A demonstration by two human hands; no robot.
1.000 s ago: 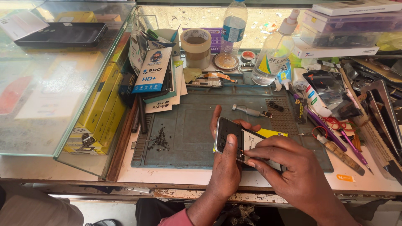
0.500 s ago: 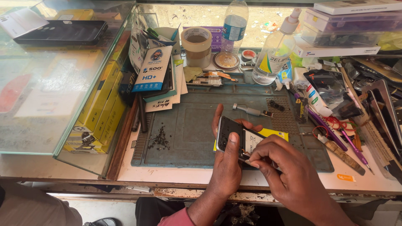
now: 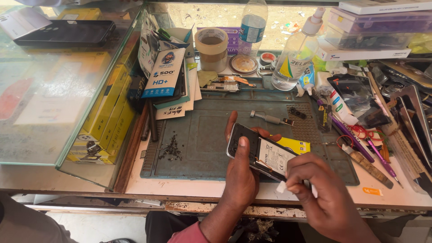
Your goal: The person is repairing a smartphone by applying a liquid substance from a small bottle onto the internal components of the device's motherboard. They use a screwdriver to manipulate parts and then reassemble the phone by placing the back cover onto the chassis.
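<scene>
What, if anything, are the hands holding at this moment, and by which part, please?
The left hand grips an opened phone around its sides, thumb on the upper end. The right hand pinches a small white piece at the phone's lower edge.

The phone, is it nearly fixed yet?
Not yet. Done: the phone is open, its back off and battery showing, with loose screws on the mat. In hand: the left hand holds it while the right hand works a small white bit at its bottom edge. Left: closing it up.
</scene>
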